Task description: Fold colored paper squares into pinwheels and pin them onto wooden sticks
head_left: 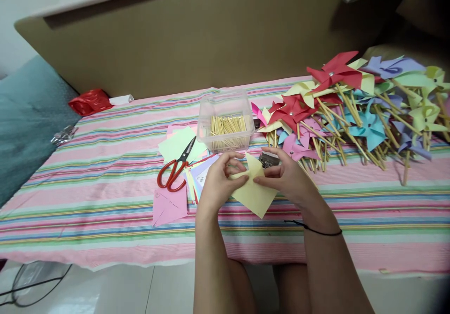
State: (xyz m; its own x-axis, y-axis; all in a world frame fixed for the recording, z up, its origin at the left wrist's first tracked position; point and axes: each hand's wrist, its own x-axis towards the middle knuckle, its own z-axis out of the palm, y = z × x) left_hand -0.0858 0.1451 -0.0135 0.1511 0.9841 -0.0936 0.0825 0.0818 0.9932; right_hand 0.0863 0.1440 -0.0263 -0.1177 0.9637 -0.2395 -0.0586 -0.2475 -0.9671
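Striped cloth (105, 183) over broad surface, tan board (197, 42) upright at far side. Pale yellow paper (256, 199) between both hands, long axis far to near, narrow tip far, broad corner near. Left hand (221, 179) pinching left side, right hand (290, 175) pinching right, thumbs almost meeting; both equally close.

Between the left hand (221, 180) and right hand (290, 175), the paper (258, 199) was pale yellow. Left of them, the scissors (183, 156) had red handles and black blades; a paper square (173, 207) was pink. To the right, pinwheels (293, 114) were red, turquoise, lilac and cream. Multicoloured stripes crossed the pink cloth (246, 239) below.
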